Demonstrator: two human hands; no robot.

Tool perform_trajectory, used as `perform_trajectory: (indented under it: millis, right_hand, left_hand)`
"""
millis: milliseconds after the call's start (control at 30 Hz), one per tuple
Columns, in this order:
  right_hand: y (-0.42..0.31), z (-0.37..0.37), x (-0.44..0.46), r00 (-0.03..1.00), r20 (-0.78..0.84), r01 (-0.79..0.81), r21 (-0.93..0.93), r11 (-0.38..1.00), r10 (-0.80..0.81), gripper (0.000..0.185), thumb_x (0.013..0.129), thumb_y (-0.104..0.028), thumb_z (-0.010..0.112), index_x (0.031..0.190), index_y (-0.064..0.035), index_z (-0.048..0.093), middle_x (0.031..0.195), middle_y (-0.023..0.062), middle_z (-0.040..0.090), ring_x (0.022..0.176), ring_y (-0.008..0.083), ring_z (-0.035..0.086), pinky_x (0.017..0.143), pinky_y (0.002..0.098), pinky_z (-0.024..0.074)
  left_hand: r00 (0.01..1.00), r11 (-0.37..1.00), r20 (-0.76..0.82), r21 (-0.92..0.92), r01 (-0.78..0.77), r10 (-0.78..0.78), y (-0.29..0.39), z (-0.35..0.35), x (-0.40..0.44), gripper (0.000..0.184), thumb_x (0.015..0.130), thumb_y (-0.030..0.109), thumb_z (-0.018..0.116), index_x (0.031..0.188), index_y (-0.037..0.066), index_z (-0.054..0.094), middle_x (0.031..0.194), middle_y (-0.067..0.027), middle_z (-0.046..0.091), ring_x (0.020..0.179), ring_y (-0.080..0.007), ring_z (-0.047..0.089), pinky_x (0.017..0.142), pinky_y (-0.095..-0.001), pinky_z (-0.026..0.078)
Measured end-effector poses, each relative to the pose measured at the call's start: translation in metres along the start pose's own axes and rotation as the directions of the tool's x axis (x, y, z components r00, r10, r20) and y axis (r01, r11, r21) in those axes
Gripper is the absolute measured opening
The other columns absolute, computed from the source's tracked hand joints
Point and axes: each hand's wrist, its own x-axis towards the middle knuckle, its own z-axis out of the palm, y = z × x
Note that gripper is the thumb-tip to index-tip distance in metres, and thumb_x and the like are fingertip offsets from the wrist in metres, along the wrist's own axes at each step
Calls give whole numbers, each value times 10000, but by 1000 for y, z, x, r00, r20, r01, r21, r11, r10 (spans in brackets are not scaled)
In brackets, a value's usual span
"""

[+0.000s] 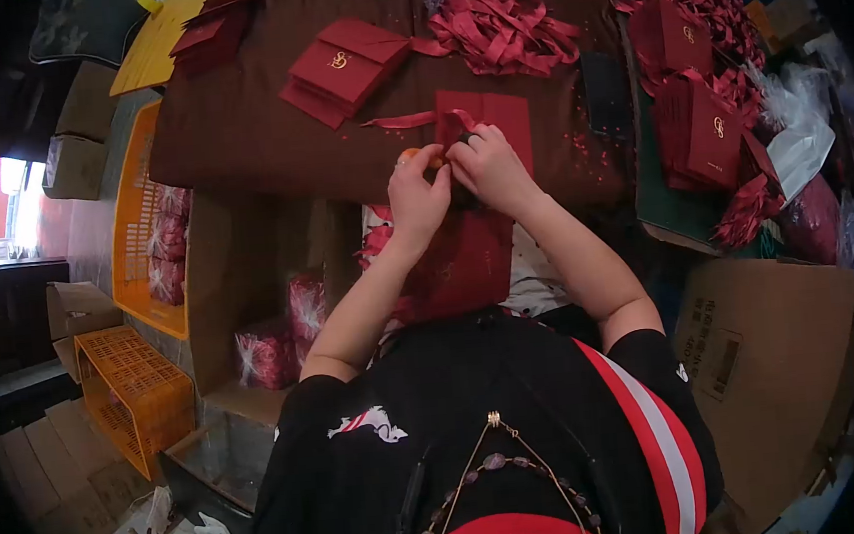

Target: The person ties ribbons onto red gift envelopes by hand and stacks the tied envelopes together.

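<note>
My left hand (pixel 419 192) and my right hand (pixel 487 167) meet at the table's front edge, fingers pinched together. Between their fingertips is a dark red ribbon (pixel 404 121), one loose end lying to the left. The ribbon runs over a red paper gift bag (pixel 510 115) that lies partly beneath my right hand. A small orange thing (pixel 408 155) shows at my left fingers; its kind is hidden. Below my wrists, a larger red sheet or bag (pixel 472 263) rests over my lap.
A folded red bag (pixel 346 68) and a heap of red ribbons (pixel 498 20) lie on the brown-covered table (pixel 236 131). Stacked red bags (pixel 703 135) stand on the right. A dark phone-like slab (pixel 606 92) lies near the right edge. Orange crates (pixel 136 390) and a cardboard box (pixel 771 370) flank me.
</note>
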Motion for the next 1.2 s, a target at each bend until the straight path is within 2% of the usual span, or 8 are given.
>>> perform_trajectory:
  millis: [333, 500, 633, 700, 833, 1000, 1100, 1200]
  right_hand:
    - [17, -1, -2, 998, 63, -42, 233, 972, 28, 129, 834, -147, 700, 921, -73, 642, 874, 120, 629, 937, 332, 592, 845, 438, 471]
    - [13, 4, -9, 993, -5, -108, 278, 954, 114, 144, 822, -130, 721, 929, -73, 642, 904, 116, 644, 984, 334, 602, 878, 446, 476]
    - [12, 2, -8, 990, -5, -133, 255, 958, 139, 148, 815, -130, 725, 922, -72, 640, 908, 113, 646, 993, 331, 601, 879, 448, 476]
    - [12, 0, -7, 996, -74, -30, 190, 981, 45, 152, 805, -135, 729, 915, -80, 640, 886, 103, 636, 960, 322, 594, 858, 441, 472]
    - [8, -2, -6, 1000, -24, -13, 117, 993, 16, 158, 795, -138, 732, 913, -91, 638, 863, 96, 625, 920, 314, 585, 841, 434, 468]
    - [0, 4, -8, 998, -55, -28, 16, 999, 29, 154, 787, -126, 727, 903, -86, 634, 845, 96, 621, 896, 301, 584, 830, 424, 469]
    - [-8, 8, -9, 985, -133, -105, 42, 994, 109, 131, 795, -114, 718, 890, -77, 636, 840, 101, 624, 895, 302, 589, 826, 422, 470]
    - [-11, 14, -6, 975, -145, -156, 79, 985, 166, 109, 804, -102, 711, 876, -73, 636, 841, 104, 631, 897, 306, 595, 825, 426, 472]
  left_hand:
    - [998, 996, -9, -74, -59, 58, -3, -2, 1, 258, 849, 98, 717, 1095, 25, 695, 957, -127, 676, 917, -286, 666, 812, -370, 521]
    - [969, 969, 217, 238, 68, -121, 13, -25, 7, 347, 827, 173, 769, 1138, 43, 687, 973, -118, 680, 929, -291, 668, 825, -368, 527]
    - [967, 979, 220, 182, 89, -129, 10, -23, 13, 351, 812, 180, 782, 1126, 46, 699, 982, -122, 692, 931, -285, 674, 828, -381, 531]
    - [958, 980, 208, 69, 186, -196, 4, -20, 14, 333, 802, 167, 785, 1104, 46, 714, 992, -128, 705, 939, -277, 679, 839, -391, 531]
    - [952, 970, 204, 133, 203, -227, 9, -21, 13, 308, 801, 147, 779, 1086, 45, 724, 999, -134, 715, 946, -268, 681, 851, -384, 530]
    - [990, 978, 107, 196, 72, -94, 10, -13, 8, 241, 823, 113, 717, 1056, 52, 723, 962, -127, 699, 909, -306, 679, 802, -387, 534]
    - [997, 993, 63, 113, 32, -40, 12, -8, 4, 219, 830, 111, 695, 1040, 53, 720, 966, -122, 692, 899, -316, 679, 783, -393, 531]
    - [999, 982, -3, 185, -32, 33, 17, -6, -1, 206, 840, 116, 688, 1035, 58, 717, 966, -115, 691, 885, -309, 683, 775, -391, 530]
